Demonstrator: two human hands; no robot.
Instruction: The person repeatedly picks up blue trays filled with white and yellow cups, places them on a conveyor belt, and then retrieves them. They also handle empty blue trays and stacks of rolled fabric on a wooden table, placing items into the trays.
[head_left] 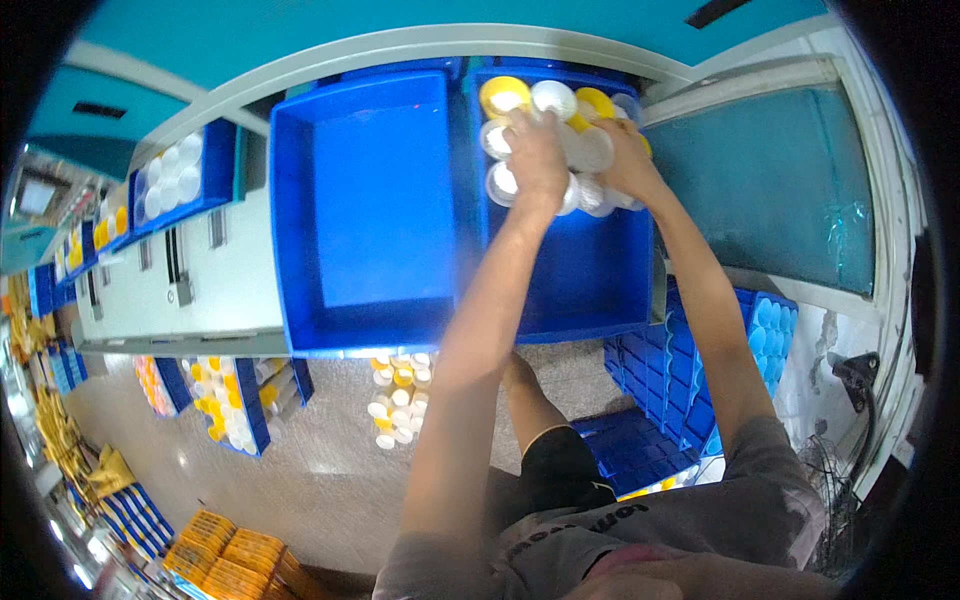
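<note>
Both my hands reach into the far part of a blue plastic bin (585, 290), where several round white and yellow plastic containers (555, 98) stand packed together. My left hand (537, 160) is closed over the left side of the group, its fingers curled about the containers there. On the right side, my right hand (628, 158) wraps its fingers round the containers from above and the outside. The hands press the group between them. Some fingertips are hidden among the containers, and the near half of the bin shows bare blue floor.
A second blue bin (385, 210) stands beside it on the left. Stacked blue crates (650, 370) rise near my right side. More containers (400, 400) sit on the floor below the counter, and orange crates (235, 555) stand at the lower left. A teal panel (765, 185) borders the right.
</note>
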